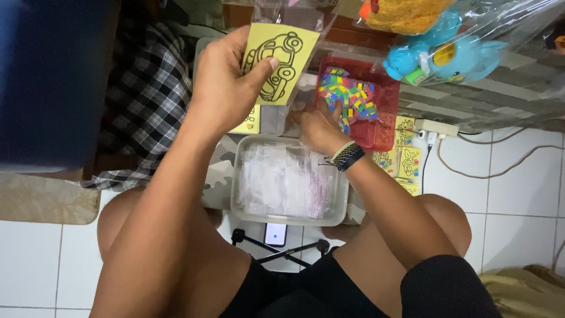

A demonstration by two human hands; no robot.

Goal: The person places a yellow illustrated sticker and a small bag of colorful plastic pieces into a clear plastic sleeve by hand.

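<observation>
My left hand [226,85] holds up a yellow card [281,59] printed with a black outline of a car, thumb pressed on its face. My right hand [318,126], with a braided band on the wrist, reaches down at the near edge of a red tray [385,115] filled with several small coloured pieces [348,97]. Its fingers are partly hidden, so I cannot see whether they hold anything. Below both hands sits a clear plastic tub [288,219] of clear plastic bags.
More yellow picture cards [409,162] lie right of the tray. A phone on a small tripod [275,235] stands between my knees. Bagged toys [441,56] hang at top right. A power strip [435,128] and cables lie on the white tile floor. Checked cloth [147,88] lies left.
</observation>
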